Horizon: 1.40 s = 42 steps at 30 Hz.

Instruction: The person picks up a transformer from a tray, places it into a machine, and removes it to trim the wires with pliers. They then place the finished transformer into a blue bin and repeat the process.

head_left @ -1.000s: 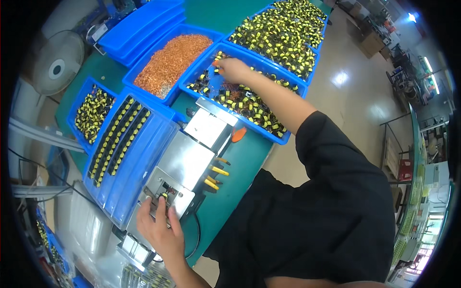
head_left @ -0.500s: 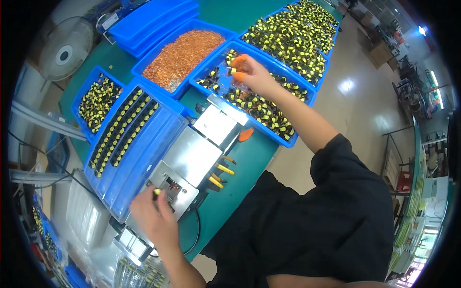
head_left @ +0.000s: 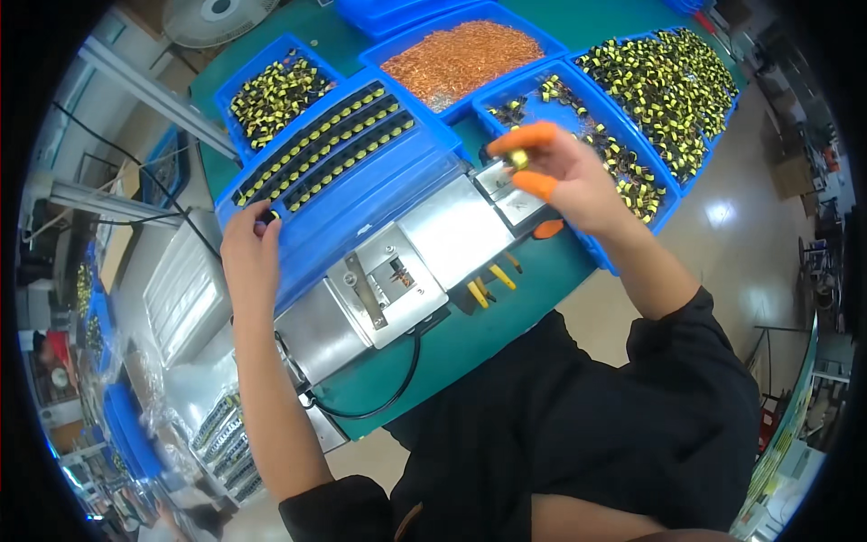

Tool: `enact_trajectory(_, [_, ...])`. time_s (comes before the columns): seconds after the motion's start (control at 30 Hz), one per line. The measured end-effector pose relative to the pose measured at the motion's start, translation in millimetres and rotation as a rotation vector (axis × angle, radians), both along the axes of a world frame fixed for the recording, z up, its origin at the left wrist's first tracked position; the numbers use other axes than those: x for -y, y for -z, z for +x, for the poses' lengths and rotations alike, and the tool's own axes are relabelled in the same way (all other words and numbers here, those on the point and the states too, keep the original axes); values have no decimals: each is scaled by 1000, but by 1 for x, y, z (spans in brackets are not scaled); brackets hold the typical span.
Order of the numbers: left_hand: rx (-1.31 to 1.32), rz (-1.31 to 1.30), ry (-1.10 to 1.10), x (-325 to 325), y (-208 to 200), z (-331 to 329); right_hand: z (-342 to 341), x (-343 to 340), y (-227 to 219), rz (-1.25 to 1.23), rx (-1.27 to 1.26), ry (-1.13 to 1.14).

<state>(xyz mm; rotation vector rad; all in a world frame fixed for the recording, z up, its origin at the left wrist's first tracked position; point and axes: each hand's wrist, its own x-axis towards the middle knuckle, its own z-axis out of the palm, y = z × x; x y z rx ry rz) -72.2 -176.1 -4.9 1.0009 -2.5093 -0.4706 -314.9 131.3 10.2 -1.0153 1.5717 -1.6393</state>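
My left hand [head_left: 250,257] pinches a small black-and-yellow component [head_left: 274,216] at the lower end of the black strips [head_left: 318,144], which hold rows of similar parts on a blue tray [head_left: 348,212]. Orange covers sit on the thumb and forefinger of my right hand [head_left: 582,185]. Between those fingertips is another black-and-yellow component [head_left: 518,159], held above the far end of a silver metal bench machine [head_left: 456,230]. A small opening with copper-coloured bits shows in the machine's plate [head_left: 397,273].
Blue bins hold loose black-and-yellow parts [head_left: 655,99] at the right and left, and copper-coloured clippings [head_left: 461,56] at the back. Yellow-handled tools [head_left: 488,285] and an orange object [head_left: 547,229] lie by the machine. A black cable [head_left: 411,370] loops over the green table's front edge.
My left hand has moved from beside the machine's opening to the strips on the tray. My right hand has come out of the parts bin towards the machine with a component. The view has shifted.
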Motion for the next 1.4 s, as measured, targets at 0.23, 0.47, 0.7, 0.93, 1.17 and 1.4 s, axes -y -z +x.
enact_trajectory(0.23, [3,191,71,12,0,-11,48,36,-7,107,-308,-335])
enact_trajectory(0.47, [-54,79,123,-2,-4,-9,82,71,28,-82,-810,-439])
enact_trajectory(0.7, [-176,-93,174,-61,-4,14,90,79,38,-121,-905,-465])
enact_trajectory(0.93, [-210,-81,189,-112,6,42,92,79,30,-107,-1172,-354])
enact_trajectory(1.17, [-262,-135,223,-115,16,44,100,88,38,-93,-1058,-326])
enact_trajectory(1.4, [-228,-172,288,-115,10,39,94,91,36,-147,-1062,-423])
